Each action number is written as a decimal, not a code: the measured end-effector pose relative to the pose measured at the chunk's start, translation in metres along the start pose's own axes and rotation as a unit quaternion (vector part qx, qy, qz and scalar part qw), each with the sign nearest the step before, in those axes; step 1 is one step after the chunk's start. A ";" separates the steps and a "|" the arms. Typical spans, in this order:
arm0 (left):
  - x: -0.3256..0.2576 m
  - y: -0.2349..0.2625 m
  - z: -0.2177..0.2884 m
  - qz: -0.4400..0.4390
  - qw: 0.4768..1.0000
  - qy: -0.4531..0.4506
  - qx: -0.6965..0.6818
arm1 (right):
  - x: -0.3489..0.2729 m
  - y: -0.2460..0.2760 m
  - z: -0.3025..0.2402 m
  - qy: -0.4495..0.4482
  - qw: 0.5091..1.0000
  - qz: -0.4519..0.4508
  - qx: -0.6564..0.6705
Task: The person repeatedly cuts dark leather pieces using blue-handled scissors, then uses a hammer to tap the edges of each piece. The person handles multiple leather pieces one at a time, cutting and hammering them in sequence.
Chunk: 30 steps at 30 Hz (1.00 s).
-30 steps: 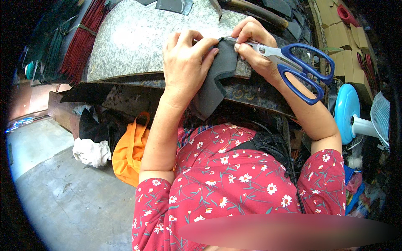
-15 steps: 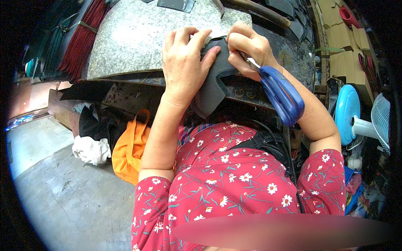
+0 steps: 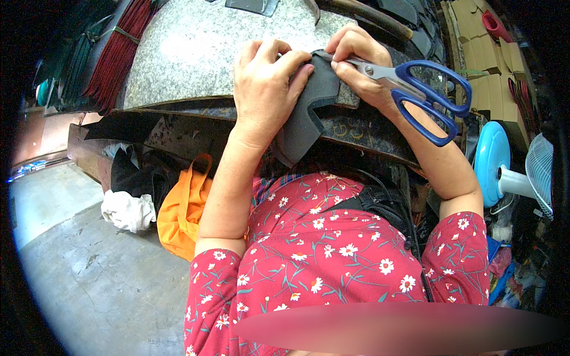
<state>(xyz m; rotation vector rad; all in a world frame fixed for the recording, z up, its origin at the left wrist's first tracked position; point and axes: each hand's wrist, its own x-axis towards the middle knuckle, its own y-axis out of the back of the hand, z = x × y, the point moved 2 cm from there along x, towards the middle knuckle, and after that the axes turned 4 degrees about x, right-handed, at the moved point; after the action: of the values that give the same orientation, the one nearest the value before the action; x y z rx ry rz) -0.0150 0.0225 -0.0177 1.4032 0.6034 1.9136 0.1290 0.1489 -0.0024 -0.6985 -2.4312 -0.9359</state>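
Everything sat about the stone slab. At its near edge the left hand lay on a flat cut piece, with the right hand just right of it, the scissors in that hand. A fan stood right of the slab. Below its near edge, to the left, a bag lay on the floor, a crumpled cloth just left of the bag.

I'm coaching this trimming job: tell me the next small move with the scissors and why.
Probably open the blue-handled scissors and slide the blades along the dark material piece's top edge. The right hand has the blade tip at that edge, and the left hand pins the piece to the stone slab.
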 end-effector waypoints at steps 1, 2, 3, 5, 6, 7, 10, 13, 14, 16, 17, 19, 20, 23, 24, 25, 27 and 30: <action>0.000 0.000 0.000 0.011 1.000 0.008 0.003 | 0.001 -0.001 -0.001 -0.002 1.000 -0.002 -0.011; -0.001 -0.001 0.001 0.024 0.999 0.019 0.008 | 0.000 -0.002 -0.002 -0.010 0.999 -0.013 -0.039; -0.001 -0.001 0.001 0.038 0.999 0.025 0.011 | 0.000 -0.003 -0.004 -0.004 0.998 -0.031 -0.055; -0.003 0.000 0.002 0.041 0.998 0.033 0.033 | 0.000 -0.005 -0.005 0.009 0.995 -0.050 -0.084; -0.004 0.001 0.002 0.045 0.997 0.032 0.045 | -0.001 -0.006 -0.004 0.004 0.995 -0.053 -0.082; -0.004 0.001 0.002 0.041 0.998 0.020 0.036 | -0.001 -0.005 -0.003 -0.003 0.997 -0.037 -0.062; -0.004 0.002 0.001 0.040 0.999 -0.013 0.021 | 0.000 -0.001 0.002 -0.002 1.000 -0.004 -0.001; -0.003 0.002 0.000 0.042 0.999 -0.026 0.020 | -0.001 0.002 0.005 -0.011 0.998 0.009 0.053; -0.002 0.002 0.000 0.044 0.998 -0.027 0.020 | -0.001 0.002 0.005 0.002 0.999 0.005 0.043; -0.003 0.002 0.000 0.044 0.998 -0.029 0.019 | 0.000 0.002 0.004 -0.003 0.999 -0.001 0.041; -0.003 0.002 0.000 0.043 0.998 -0.029 0.018 | 0.000 0.001 0.003 0.005 0.999 -0.002 0.034; -0.003 0.001 0.000 0.040 0.999 -0.027 0.013 | 0.001 -0.001 0.001 0.004 1.000 -0.022 0.019; -0.003 0.001 0.000 0.039 0.999 -0.025 0.010 | 0.001 -0.002 0.000 -0.006 1.000 -0.028 0.005; -0.003 -0.001 0.000 0.037 0.999 -0.009 -0.004 | 0.001 -0.005 -0.003 0.002 0.996 -0.070 -0.058; -0.003 -0.001 0.000 0.029 1.000 -0.002 -0.007 | 0.001 -0.006 -0.003 0.003 0.995 -0.072 -0.064; -0.003 0.000 0.000 0.039 0.999 -0.009 -0.005 | 0.001 -0.005 -0.002 -0.009 0.997 -0.056 -0.047; -0.004 0.001 0.000 0.043 0.999 -0.018 0.001 | 0.003 -0.003 -0.001 -0.007 1.000 -0.029 -0.008; -0.003 0.001 0.000 0.045 0.999 -0.021 0.003 | 0.003 -0.001 0.001 -0.007 0.999 -0.013 0.045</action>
<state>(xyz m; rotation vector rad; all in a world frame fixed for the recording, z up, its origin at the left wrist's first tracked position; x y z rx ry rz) -0.0147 0.0193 -0.0191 1.4930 0.5338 1.9471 0.1257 0.1497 -0.0013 -0.6443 -2.4840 -0.8279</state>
